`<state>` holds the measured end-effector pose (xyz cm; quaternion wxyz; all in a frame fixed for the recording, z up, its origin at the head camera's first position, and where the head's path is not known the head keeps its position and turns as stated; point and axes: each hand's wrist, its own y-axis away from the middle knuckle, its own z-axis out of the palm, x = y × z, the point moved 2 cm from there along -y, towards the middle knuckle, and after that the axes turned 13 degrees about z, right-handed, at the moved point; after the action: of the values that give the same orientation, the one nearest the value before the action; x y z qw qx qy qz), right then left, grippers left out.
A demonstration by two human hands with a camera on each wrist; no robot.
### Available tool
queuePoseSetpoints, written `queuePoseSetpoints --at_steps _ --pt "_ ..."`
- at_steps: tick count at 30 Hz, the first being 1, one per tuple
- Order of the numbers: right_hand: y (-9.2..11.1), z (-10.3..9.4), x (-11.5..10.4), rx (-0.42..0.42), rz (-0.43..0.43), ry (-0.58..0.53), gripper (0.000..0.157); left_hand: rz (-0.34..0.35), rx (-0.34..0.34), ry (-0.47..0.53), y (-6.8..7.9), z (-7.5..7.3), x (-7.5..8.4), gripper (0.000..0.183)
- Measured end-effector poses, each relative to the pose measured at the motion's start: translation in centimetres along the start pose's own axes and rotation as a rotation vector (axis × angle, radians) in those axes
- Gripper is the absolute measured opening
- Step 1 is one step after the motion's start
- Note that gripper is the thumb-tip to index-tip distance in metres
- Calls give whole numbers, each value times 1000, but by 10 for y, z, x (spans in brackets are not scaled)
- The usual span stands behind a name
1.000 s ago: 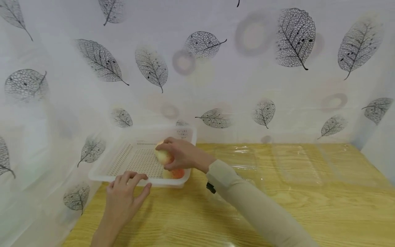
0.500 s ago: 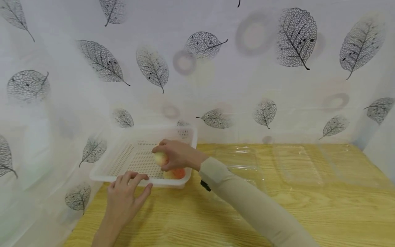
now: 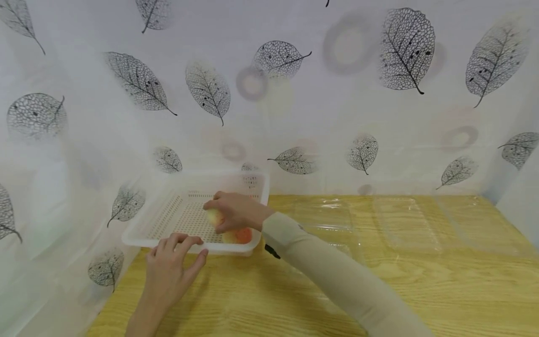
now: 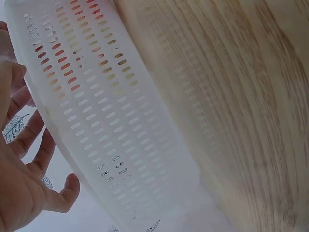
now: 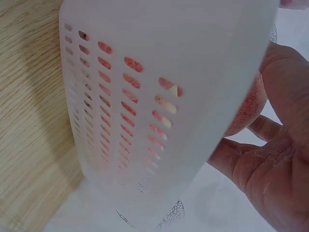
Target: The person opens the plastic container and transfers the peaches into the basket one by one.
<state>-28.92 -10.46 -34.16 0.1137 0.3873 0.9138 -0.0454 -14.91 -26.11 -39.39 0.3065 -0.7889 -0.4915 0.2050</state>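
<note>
A white perforated plastic basket (image 3: pixel 147 241) stands at the back left of the table. Inside it, my right hand (image 3: pixel 236 213) grips a yellow-and-red apple (image 3: pixel 214 217) between thumb and fingers. Another apple (image 3: pixel 242 235) lies in the basket's near right corner, partly under that hand. In the right wrist view, red speckled skin of the held apple (image 5: pixel 251 104) shows above the rim, and more red shows through the wall slots. My left hand (image 3: pixel 168 264) rests its fingers on the near rim, thumb spread to the right. The left wrist view shows those fingers (image 4: pixel 29 137) along the rim.
Clear plastic containers (image 3: pixel 406 224) lie along the back of the wood-grain table (image 3: pixel 463 295), right of the basket. One (image 3: pixel 326 215) is close to the right forearm. A white leaf-printed sheet (image 3: pixel 294 112) hangs behind the table and along its left side.
My right hand has moved a little left over the basket with the apple in its grip, and the forearm has followed. My left hand stays at the rim.
</note>
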Motion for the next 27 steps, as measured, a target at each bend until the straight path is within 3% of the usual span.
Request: queuePoseSetpoints --at_steps 16,27 --pt "-6 1 -1 -29 48 -17 64 -18 -13 7 1 1 1 25" --pt "-4 -11 -1 -46 32 -31 64 -21 -10 17 1 0 1 24"
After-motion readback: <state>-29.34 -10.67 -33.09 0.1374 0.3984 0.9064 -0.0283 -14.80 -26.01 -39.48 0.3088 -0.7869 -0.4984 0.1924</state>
